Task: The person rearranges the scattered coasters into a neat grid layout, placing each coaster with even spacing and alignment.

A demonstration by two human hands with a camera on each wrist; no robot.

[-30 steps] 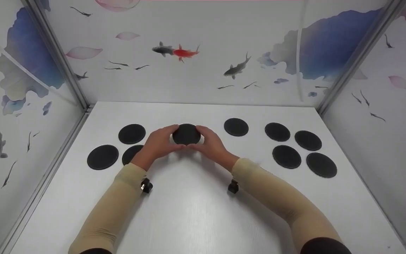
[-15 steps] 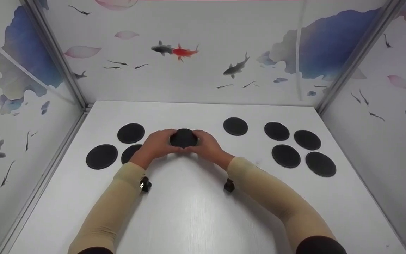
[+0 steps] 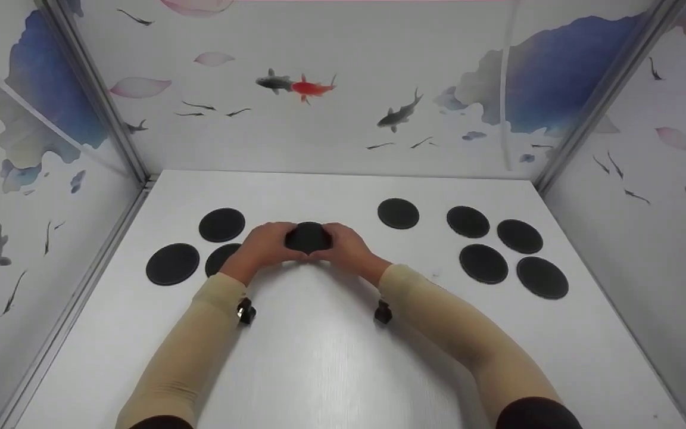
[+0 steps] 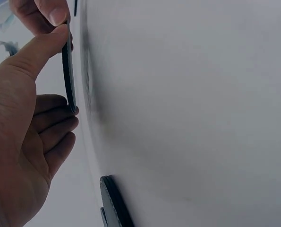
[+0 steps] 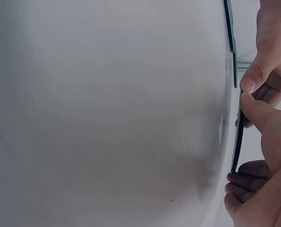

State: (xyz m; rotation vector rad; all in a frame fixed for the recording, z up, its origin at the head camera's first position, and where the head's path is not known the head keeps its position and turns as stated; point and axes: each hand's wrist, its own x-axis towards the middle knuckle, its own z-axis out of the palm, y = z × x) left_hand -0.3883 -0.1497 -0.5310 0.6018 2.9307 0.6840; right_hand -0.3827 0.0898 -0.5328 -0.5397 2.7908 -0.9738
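2 hands, left hand [image 3: 268, 244] and right hand [image 3: 346, 245], pinch the black disc [image 3: 308, 237] between them.

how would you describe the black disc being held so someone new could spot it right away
Start at the white table inside the booth with fish-painted walls, where flat black discs lie in a left group and a right group. Between them, near the middle, the left hand and right hand meet around one black disc. It alone is lifted off the table, pinched by its edge from both sides.

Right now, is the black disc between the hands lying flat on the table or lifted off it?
Lifted. The black disc is pinched by the left hand and right hand; the wrist views show a gap above the table.
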